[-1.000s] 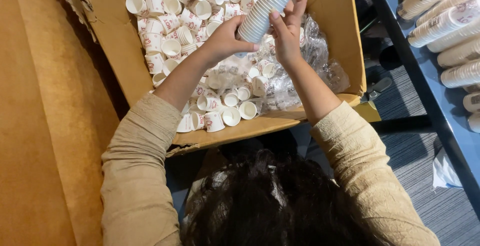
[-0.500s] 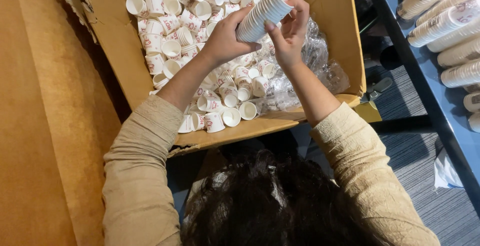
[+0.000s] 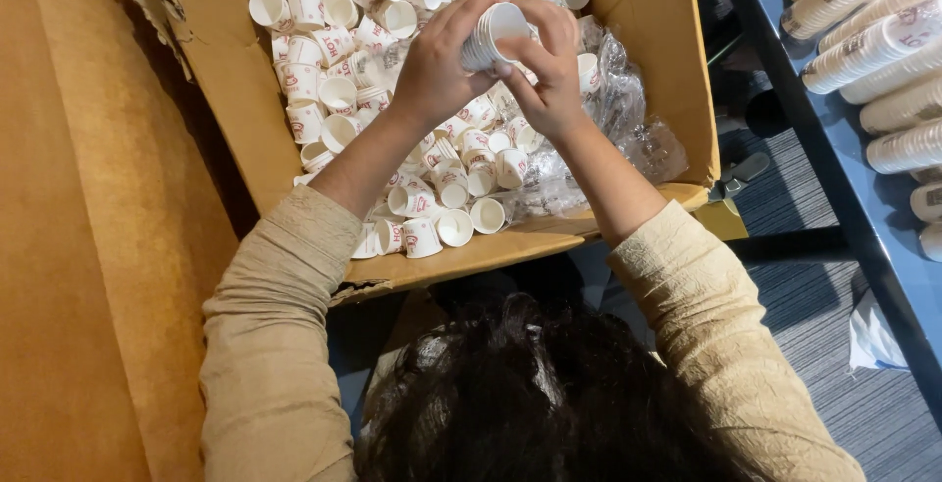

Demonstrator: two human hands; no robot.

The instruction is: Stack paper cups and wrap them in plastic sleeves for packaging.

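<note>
Both hands are raised over an open cardboard box (image 3: 234,119) filled with several loose small white paper cups (image 3: 339,94) with red print. My left hand (image 3: 437,70) grips the side of a stack of nested white cups (image 3: 491,35), tilted with its open mouth toward the camera. My right hand (image 3: 549,80) holds the same stack from the right, fingers curled over its rim. Only the top end of the stack shows between the fingers. Beige sleeves cover both forearms.
Crumpled clear plastic wrap (image 3: 628,119) lies in the box's right side. A dark blue table (image 3: 883,246) at the right carries several long stacks of cups (image 3: 863,50) lying on their sides. A tall brown cardboard panel (image 3: 78,246) stands at the left. Grey floor (image 3: 805,305) lies below the table.
The cup stack has tipped from lying slantwise and seen along its length to pointing its open mouth at the camera. Both hands have closed in around it and lowered slightly.
</note>
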